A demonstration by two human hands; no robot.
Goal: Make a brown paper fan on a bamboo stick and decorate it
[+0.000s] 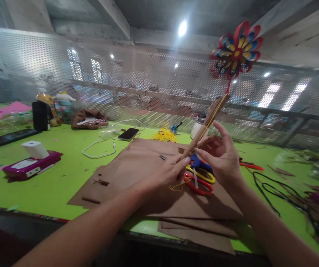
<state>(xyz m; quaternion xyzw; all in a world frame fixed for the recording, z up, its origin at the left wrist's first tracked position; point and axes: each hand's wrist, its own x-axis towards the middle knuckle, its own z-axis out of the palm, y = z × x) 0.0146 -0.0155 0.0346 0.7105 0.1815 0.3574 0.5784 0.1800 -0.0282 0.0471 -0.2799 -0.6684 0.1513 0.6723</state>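
Observation:
My left hand [173,168] is closed round the lower end of a slanted, folded brown paper bundle [196,139], its upper end fanned into layers. Yellow thread runs along the bundle, and a loose loop of yellow thread [176,187] hangs below my left hand. My right hand [224,154] is curled beside the bundle, thumb and fingertips close together; what they pinch is hidden. A red, blue and yellow paper flower [237,53] rises on a red stem above the bundle's top; whether they are joined I cannot tell. Under my hands lie scissors with red and yellow handles [200,183] and a blue-handled tool [199,161].
Brown paper sheets [145,170] cover the middle of the green table [73,167]. Yellow shreds [165,135], a phone [128,134] and a white cable [96,144] lie behind. A purple power strip [33,167] is at left, a black cord [270,191] at right.

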